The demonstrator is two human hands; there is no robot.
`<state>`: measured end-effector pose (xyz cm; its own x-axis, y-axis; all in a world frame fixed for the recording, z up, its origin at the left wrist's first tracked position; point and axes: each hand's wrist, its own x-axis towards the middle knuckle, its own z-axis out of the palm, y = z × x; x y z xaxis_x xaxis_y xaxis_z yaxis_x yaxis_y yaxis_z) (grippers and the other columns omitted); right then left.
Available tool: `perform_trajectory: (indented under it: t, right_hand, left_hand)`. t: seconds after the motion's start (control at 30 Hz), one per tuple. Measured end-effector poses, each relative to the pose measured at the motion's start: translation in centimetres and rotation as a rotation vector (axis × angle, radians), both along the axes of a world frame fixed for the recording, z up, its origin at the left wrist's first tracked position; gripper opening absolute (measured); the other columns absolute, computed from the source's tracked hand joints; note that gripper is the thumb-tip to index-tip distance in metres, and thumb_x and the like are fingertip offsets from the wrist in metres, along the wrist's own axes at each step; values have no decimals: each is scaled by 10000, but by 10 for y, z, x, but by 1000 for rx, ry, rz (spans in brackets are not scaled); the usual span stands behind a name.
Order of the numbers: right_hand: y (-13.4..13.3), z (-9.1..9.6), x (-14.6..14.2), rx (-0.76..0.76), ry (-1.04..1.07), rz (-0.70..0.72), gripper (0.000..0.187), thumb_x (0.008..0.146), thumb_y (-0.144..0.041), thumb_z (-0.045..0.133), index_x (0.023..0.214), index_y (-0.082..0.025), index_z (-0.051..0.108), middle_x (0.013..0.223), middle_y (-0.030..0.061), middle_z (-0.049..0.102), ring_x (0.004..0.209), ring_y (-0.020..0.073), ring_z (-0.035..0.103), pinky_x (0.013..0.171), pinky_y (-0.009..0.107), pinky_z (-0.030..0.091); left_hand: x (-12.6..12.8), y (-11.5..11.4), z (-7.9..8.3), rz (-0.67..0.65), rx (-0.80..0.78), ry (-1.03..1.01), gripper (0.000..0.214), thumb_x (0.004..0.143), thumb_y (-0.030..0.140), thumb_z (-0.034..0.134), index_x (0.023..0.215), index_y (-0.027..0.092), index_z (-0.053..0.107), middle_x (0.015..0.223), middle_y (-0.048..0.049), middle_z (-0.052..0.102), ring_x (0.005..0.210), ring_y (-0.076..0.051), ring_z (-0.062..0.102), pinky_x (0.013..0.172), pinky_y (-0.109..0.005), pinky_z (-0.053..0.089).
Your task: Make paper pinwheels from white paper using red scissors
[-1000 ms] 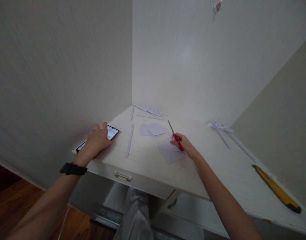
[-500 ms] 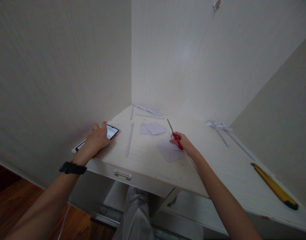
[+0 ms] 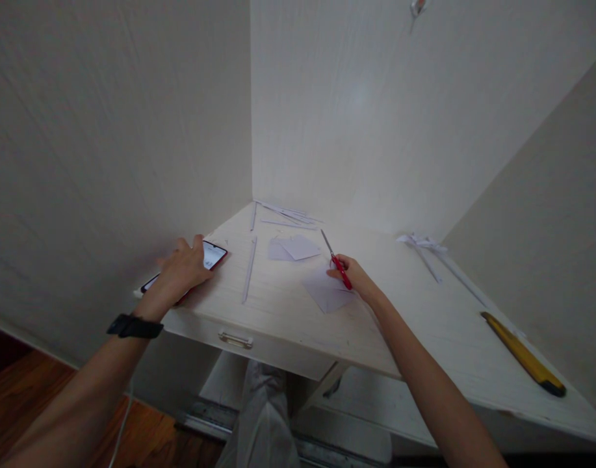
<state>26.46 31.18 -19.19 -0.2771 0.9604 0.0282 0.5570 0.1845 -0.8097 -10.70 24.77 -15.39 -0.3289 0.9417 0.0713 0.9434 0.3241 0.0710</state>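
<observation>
My left hand (image 3: 181, 270), with a dark band on its wrist, is over a red-edged smartphone (image 3: 214, 253) at the desk's left edge. Its fingers are apart and bent above the lit screen; whether a fingertip touches the glass is hard to tell. In my right hand (image 3: 353, 274) is a pair of scissors (image 3: 340, 270) with red handles, blades pointing up and away. Below that hand lies a square sheet of pale paper (image 3: 323, 298), partly covered by it. Two overlapping paper pieces (image 3: 298, 247) rest just beyond, to the left.
Several thin paper strips (image 3: 290, 214) lie in the back corner. A single strip (image 3: 249, 270) is between the phone and the sheets. Crumpled paper strips (image 3: 419, 243) rest against the right wall, with a yellow cutter (image 3: 522, 353) nearer. The white desk (image 3: 278, 318) has a drawer handle (image 3: 235, 339).
The whole view has shifted slightly, so everything appears a little farther left. Both hands keep nearly the same place relative to the phone and paper.
</observation>
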Motion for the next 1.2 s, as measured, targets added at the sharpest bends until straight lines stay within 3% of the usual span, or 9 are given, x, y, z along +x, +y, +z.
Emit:
perform_trajectory:
  t: [0.2,0.47,0.57,0.73,0.83,0.97,1.2]
  right_hand:
    - [0,-2,-18,13,-74,-73,304,932,-311,602,1195,-159,592,1190,85,630,992,223,649,832,427,560]
    - [2,1,-84,102,-242,-130,274,944,-317,582,1181,-180,603,1201,86,630,997,214,645,845,419,555]
    - [1,5,-95,161,-302,-138,274,944,-320,582,1180,-183,604,1203,86,629,1003,215,644,852,421,552]
    - [-2,15,-76,252,-394,-135,279,939,-320,589,1183,-185,602,1208,86,626,1015,220,640,858,425,548]
    - [-8,17,-58,274,-438,-136,280,938,-316,591,1183,-180,601,1204,86,628,1012,220,642,856,426,549]
    - [-21,9,-49,268,-468,-145,269,941,-317,587,1171,-179,607,1190,84,634,994,213,646,847,419,553]
    - [-29,-8,-54,277,-418,-217,281,942,-318,586,1181,-170,600,1185,85,635,990,215,648,841,423,556]
  left_hand:
    - [-3,0,-1,-28,4,-2,715,770,345,547,1402,115,303,1284,-299,476,1100,-451,565,835,-576,458]
    - [-4,2,-4,-28,5,-2,719,766,370,566,1392,114,322,1269,-296,481,1081,-457,570,837,-592,456]
    - [-3,1,-2,-37,10,-11,721,776,348,560,1404,103,303,1293,-310,470,1097,-461,564,851,-601,444]
    - [0,-4,2,-49,20,-24,709,809,360,567,1408,81,311,1297,-316,487,1099,-469,567,857,-598,441]
    - [2,-6,4,-37,17,-8,662,857,395,561,1403,95,338,1298,-266,506,1103,-416,574,875,-580,459]
    - [5,-9,7,3,18,39,510,915,402,566,1360,187,443,1314,-138,536,1094,-288,590,896,-512,507]
    - [7,-13,11,-14,25,90,423,920,359,585,1297,179,519,1278,-119,577,1065,-263,616,868,-478,540]
